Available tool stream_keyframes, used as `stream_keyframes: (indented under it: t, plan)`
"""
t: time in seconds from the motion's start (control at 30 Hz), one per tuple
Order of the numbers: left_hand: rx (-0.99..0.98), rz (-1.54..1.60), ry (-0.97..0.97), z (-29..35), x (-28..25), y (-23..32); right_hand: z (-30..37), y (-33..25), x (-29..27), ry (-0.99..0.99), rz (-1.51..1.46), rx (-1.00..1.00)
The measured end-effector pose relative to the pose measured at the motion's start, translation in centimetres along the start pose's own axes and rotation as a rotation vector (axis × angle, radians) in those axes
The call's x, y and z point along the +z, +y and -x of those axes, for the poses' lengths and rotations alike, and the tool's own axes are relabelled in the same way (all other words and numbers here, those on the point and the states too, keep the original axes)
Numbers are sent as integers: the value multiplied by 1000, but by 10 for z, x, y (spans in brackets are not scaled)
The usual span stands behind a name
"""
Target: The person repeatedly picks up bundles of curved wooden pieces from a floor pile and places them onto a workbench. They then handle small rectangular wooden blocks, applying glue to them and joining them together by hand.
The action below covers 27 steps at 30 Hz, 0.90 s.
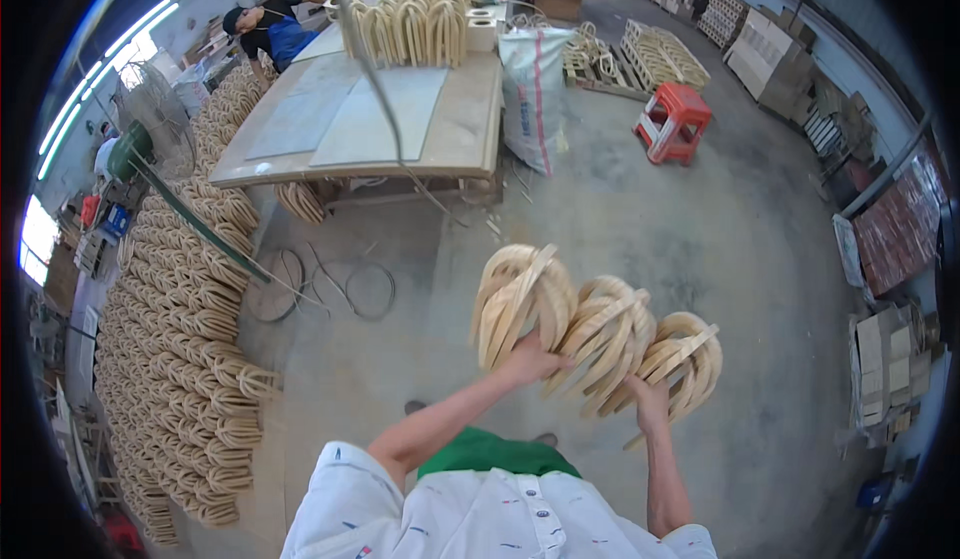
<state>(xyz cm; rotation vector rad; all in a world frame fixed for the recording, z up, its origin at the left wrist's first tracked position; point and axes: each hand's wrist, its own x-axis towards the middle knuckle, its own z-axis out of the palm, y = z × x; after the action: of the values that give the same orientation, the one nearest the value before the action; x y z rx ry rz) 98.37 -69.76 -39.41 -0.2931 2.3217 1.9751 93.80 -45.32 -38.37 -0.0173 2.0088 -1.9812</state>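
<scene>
Three bundles of pale, U-bent wooden strips hang side by side over the floor in front of me, each with a strip across it. My left hand (535, 359) grips between the left bundle (510, 294) and the middle bundle (605, 334), its fingers partly hidden by the wood. Between the middle bundle and the right bundle (697, 354), my right hand (650, 399) is closed on the strips. Which strips each hand holds cannot be made out exactly.
A large stack of similar bent wood (180, 359) lines the left side. Ahead stands a worktable (460, 109) with more bundles (425, 29); a white sack (532, 89) and a red stool (675, 119) are right of it. A wire coil (370, 294) lies on the floor. A co-worker (285, 34) bends beyond the table.
</scene>
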Motion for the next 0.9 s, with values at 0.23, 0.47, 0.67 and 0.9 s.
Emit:
stream_keyframes:
  t: [0.23, 0.47, 0.67, 0.9]
  plan:
    - [52, -87, -77, -94, 74, 38, -46, -32, -85, 122, -83, -62]
    - [254, -118, -12, -201, 79, 80, -142, -68, -108, 210, -150, -154]
    - [227, -9, -78, -287, 33, 116, -228, -113, -88, 204, -111, -157]
    - [277, -38, 26, -361, -69, 159, -342, -167, -5, 89, -102, -245]
